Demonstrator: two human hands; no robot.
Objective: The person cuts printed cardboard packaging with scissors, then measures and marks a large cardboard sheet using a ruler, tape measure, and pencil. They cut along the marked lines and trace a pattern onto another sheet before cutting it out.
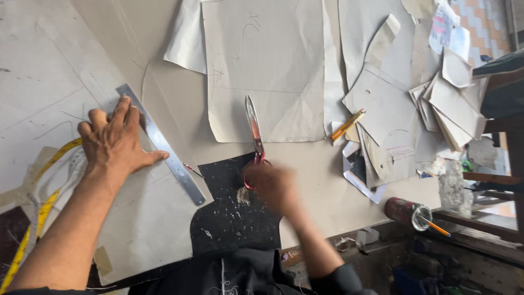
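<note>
My left hand [115, 141] lies flat and spread on a large sheet of pattern paper [147, 218], fingers fanned, the fingertips touching the steel ruler [162, 144]. That ruler runs slantwise across the sheet, its far end above my fingers and its near end just beside a piece of black fabric [234, 210]. A yellow measuring tape [41, 196] curls on the side of the ruler away from the fabric, passing under my left forearm.

My right hand [274, 187] is blurred; it sits at the handles of the red-handled scissors [254, 136], and I cannot tell whether the fingers are closed through the loops or only resting on them. The scissors lie well to the right of the ruler, blades together and pointing away from me, across the lower edge of a pale paper pattern piece [267, 60]. The black fabric lies between ruler and scissors, flecked with white chalk marks.

Farther from the ruler, beyond the scissors, a yellow pencil [348, 124] rests on the table [322, 180] beside a heap of cut paper pieces [436, 104].
</note>
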